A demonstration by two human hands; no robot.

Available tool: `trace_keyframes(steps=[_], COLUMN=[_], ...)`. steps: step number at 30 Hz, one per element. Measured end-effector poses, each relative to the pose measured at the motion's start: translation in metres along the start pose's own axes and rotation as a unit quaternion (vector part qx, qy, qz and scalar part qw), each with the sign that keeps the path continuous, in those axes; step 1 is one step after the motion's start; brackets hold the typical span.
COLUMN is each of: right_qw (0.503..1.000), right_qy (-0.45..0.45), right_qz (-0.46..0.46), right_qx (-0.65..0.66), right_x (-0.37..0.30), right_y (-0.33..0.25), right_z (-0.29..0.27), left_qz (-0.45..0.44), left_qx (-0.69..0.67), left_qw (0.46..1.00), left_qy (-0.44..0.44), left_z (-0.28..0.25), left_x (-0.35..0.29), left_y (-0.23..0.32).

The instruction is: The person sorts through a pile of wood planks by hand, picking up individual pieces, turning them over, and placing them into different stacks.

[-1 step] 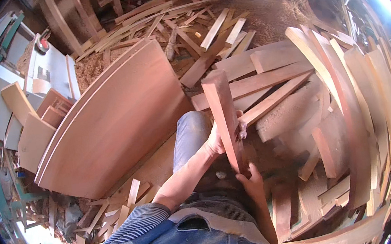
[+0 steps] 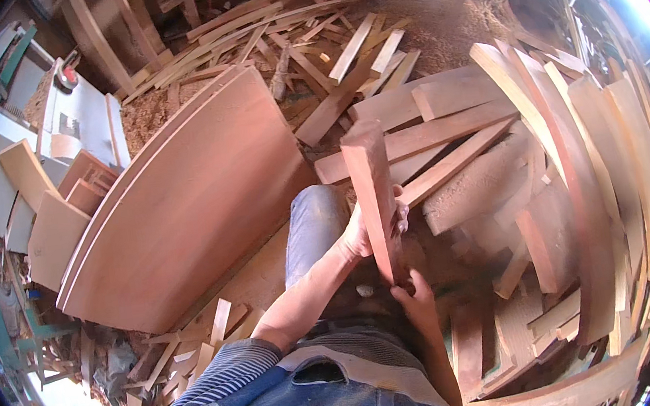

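Observation:
A reddish-brown wooden block, long and thick, stands tilted in front of my body. Around its middle wraps my left hand, closed, with fingertips showing on the block's right side. Lower down, my right hand is closed at the block's bottom end, thumb toward it. Some of its fingers are hidden behind the wood. Just left of the block is my bent knee in blue trousers.
Large curved wooden panels lean at the left, beside a white machine. Long curved boards stand stacked on the right. Loose planks lie beyond the block, with sawdust farther back. Offcuts lie at lower left.
The block's top has shifted slightly down and to the right in the picture. Both hands keep their hold, and the surroundings have shifted a little to the left.

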State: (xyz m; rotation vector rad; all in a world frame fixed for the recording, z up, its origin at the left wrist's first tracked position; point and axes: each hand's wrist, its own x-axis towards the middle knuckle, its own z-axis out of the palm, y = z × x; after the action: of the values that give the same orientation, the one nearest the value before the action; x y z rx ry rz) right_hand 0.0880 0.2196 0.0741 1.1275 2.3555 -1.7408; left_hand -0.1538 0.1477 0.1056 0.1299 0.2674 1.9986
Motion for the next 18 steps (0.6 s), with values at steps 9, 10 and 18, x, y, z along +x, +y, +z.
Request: trace_keyframes(steps=[9,10,18], right_qw=[0.946,0.951,0.908], right_qy=[-0.022,0.006,0.005], right_qz=[0.067,0.067,0.050], right_qx=[0.318,0.301,0.416], right_x=[0.007,0.007,-0.024], right_y=[0.031,0.036,-0.031], right_z=[0.002,0.000,-0.029], left_qz=[0.006,0.017,0.072], left_qx=[0.106,0.113,0.134], left_qw=[0.994,0.993,0.976], left_qy=[0.019,0.029,0.155], left_z=[0.014,0.017,0.022], left_x=[0.000,0.001,0.007], left_y=[-0.016,-0.017,0.016])
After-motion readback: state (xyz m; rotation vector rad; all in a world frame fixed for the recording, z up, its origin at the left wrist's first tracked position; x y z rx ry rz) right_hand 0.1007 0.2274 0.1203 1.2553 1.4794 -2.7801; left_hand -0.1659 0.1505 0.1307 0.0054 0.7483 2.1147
